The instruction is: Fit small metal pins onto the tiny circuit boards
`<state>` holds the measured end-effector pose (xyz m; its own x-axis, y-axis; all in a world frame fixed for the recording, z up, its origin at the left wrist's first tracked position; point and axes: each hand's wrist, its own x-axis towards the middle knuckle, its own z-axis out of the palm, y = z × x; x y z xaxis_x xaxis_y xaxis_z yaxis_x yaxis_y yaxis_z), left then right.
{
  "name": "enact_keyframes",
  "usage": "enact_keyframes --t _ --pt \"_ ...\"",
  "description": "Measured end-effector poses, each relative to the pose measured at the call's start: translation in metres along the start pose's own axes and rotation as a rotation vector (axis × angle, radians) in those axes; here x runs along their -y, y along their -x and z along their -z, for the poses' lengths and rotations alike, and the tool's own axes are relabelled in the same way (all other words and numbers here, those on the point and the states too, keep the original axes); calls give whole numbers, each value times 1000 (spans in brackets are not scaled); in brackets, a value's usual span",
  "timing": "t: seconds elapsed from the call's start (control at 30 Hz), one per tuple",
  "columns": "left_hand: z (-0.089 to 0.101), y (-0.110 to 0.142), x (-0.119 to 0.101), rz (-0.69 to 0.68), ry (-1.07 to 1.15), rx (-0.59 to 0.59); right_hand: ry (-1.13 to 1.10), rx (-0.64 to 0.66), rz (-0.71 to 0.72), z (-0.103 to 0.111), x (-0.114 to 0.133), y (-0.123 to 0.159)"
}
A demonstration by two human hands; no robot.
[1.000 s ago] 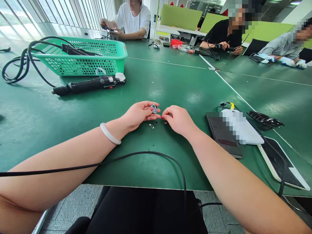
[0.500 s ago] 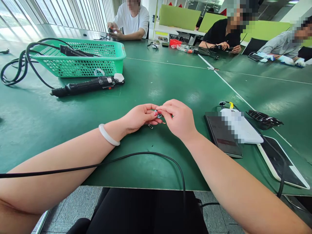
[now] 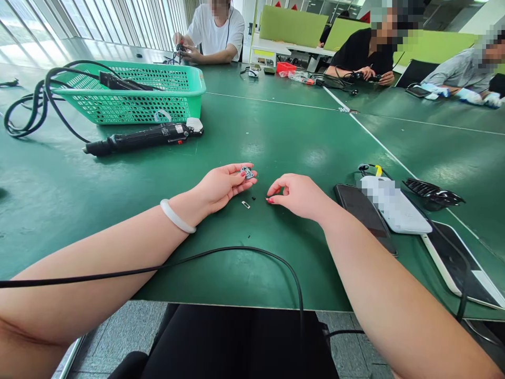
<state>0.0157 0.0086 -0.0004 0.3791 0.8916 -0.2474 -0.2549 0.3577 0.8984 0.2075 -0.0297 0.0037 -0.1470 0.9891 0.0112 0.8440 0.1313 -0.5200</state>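
Observation:
A small circuit board [image 3: 247,172] rests on the fingers of my left hand [image 3: 223,187], pinned there by the thumb. To the right, my right hand [image 3: 298,195] hovers low by the tabletop with thumb and forefinger pinched together. What sits between those fingertips, if anything, is too small to make out. Between the hands lie a small metal-rimmed oblong piece [image 3: 245,205] and a tiny black part [image 3: 253,198]. Another dark speck [image 3: 249,237] lies nearer to me.
A black electric screwdriver [image 3: 144,138] lies before a green basket [image 3: 130,108] holding cables. Phones [image 3: 363,213], a white device [image 3: 394,202] and a tablet [image 3: 461,263] are at right. A black cable [image 3: 236,247] crosses over my left forearm. Several people sit across the table.
My hands have come apart. The right one has moved right and down from the circuit board, which stays in my left hand, now tilted open. The oblong piece and tiny black part show more fully.

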Motion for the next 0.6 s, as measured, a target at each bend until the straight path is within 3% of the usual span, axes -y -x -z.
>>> enact_keyframes --t 0.23,0.4,0.6 --pt "-1 2 0 43 -106 94 117 -15 99 -11 -1 -5" --pt "-2 4 -3 92 -174 130 166 -25 90 -12 -6 -8" --pt "-1 5 -4 99 -172 159 -10 -78 90 -7 -10 -10"
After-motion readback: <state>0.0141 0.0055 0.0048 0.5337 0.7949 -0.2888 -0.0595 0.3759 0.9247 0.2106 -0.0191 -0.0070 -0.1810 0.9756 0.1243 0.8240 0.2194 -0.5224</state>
